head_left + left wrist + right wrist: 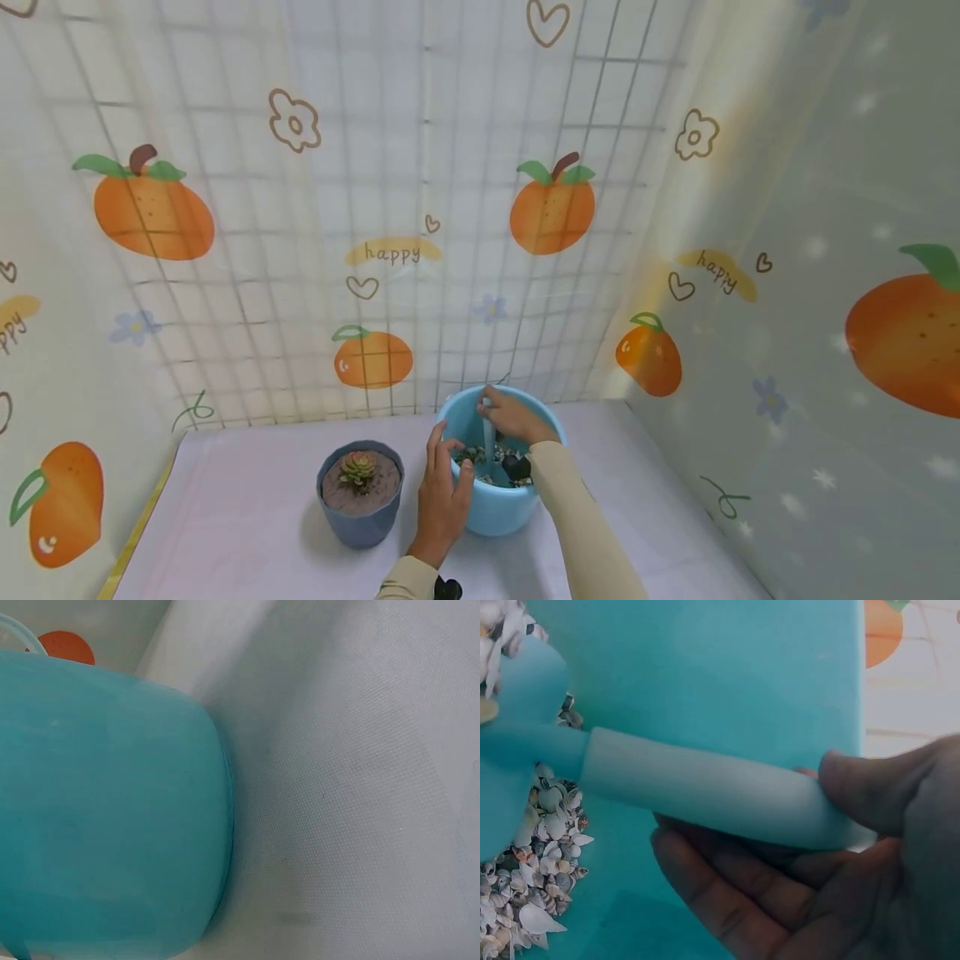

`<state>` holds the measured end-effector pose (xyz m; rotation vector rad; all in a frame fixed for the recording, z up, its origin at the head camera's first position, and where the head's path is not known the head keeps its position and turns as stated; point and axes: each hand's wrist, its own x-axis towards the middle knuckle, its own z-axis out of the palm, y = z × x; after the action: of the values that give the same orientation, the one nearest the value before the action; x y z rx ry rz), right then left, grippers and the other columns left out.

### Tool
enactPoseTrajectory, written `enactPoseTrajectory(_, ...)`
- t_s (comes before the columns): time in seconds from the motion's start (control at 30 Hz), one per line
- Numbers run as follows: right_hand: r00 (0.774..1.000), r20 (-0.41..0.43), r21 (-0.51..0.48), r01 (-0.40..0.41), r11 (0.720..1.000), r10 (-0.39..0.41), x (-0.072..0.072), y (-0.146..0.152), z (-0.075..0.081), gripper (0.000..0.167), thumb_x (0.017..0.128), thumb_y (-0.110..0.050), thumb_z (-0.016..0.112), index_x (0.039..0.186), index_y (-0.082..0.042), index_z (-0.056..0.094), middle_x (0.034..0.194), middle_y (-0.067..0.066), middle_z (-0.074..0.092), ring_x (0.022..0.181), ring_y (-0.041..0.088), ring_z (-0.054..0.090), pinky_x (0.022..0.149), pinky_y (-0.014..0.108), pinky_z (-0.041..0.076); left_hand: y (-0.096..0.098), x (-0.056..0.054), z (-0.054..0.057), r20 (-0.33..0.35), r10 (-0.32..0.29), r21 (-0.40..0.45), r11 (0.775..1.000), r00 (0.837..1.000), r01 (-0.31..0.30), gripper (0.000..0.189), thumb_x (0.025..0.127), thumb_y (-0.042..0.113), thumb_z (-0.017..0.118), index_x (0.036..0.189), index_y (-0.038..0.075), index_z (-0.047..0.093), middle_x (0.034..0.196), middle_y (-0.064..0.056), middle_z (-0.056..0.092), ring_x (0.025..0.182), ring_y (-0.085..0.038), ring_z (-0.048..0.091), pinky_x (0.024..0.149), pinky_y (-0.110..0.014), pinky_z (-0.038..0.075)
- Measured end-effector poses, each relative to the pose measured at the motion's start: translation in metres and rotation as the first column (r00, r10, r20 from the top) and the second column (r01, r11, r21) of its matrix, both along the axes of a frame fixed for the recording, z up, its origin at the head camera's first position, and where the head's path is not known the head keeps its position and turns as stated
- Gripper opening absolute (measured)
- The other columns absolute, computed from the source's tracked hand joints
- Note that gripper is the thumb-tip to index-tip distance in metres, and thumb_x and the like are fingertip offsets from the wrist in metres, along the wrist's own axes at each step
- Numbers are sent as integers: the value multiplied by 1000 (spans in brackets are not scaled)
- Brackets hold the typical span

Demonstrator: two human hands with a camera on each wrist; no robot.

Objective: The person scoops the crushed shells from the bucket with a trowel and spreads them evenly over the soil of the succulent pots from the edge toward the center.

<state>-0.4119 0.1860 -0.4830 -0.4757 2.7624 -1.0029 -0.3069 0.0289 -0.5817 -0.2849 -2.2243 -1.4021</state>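
In the head view, a light blue bucket (501, 510) stands on the table, with small seashells (551, 874) inside it. My right hand (517, 417) reaches over the bucket and grips the pale handle (705, 787) of a blue toy shovel (536, 690). The shovel points down into the shells, and some shells lie on its blade in the right wrist view. At the bucket's left rim, my left hand (444, 500) rests with fingers extended and thumb at the front. Only the bucket's side (112, 802) shows in the left wrist view; that hand's fingers are out of frame.
Left of the bucket stands a blue-grey pot (360, 525) holding a small green and pink succulent (358, 468) in brownish soil. A white cloth covers the table (247, 517). Behind it and on both sides hang curtains (465, 175) printed with oranges, over a wire grid at the back.
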Motion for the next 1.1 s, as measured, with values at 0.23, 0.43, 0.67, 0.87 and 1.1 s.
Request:
enactPoseTrajectory(0.23, 998, -36, -76, -48, 996, 45, 0, 0, 2, 21, 115, -21, 42, 126, -11, 57, 109, 16, 63, 85, 29, 58, 74, 48, 47, 0, 1, 1, 6, 7, 9, 1000, 1000, -7, 22, 108, 29, 50, 127, 18, 52, 168, 2, 25, 100, -27, 62, 63, -34, 46)
enactPoseTrajectory(0.43, 997, -81, -114, -7, 994, -2, -1, -1, 0, 22, 115, -23, 42, 125, -17, 60, 106, 12, 63, 85, 30, 58, 74, 46, 46, 0, 1, 2, 1, 7, 15, 1000, 1000, -7, 19, 107, 23, 53, 126, 20, 52, 168, 1, 26, 104, -27, 61, 64, -35, 47)
enactPoseTrajectory(0.67, 994, -105, -166, 18, 986, -35, -2, -1, -2, 25, 115, -25, 41, 131, -17, 59, 101, 14, 63, 79, 38, 59, 67, 46, 48, 0, 2, 3, 8, 6, 20, 1000, 1000, -6, 20, 107, 23, 53, 126, 17, 53, 168, 2, 26, 115, -34, 60, 69, -40, 49)
enactPoseTrajectory(0.87, 986, -142, -214, 53, 975, -85, -4, -1, -2, 29, 115, -27, 42, 138, -15, 56, 106, 16, 66, 79, 28, 61, 67, 48, 52, 2, 1, 2, -2, 13, 16, 1000, 1000, -13, 22, 106, 22, 56, 126, 15, 54, 168, 3, 27, 127, -31, 56, 78, -47, 52)
enactPoseTrajectory(1.1, 991, -78, -234, 87, 968, -108, -5, 0, -3, 34, 115, -29, 43, 141, -7, 47, 88, 14, 60, 69, 30, 59, 67, 53, 53, 2, 1, 2, 1, 17, 10, 1000, 1000, -18, 22, 107, 26, 52, 127, 17, 53, 168, 4, 26, 123, -29, 57, 75, -44, 51)
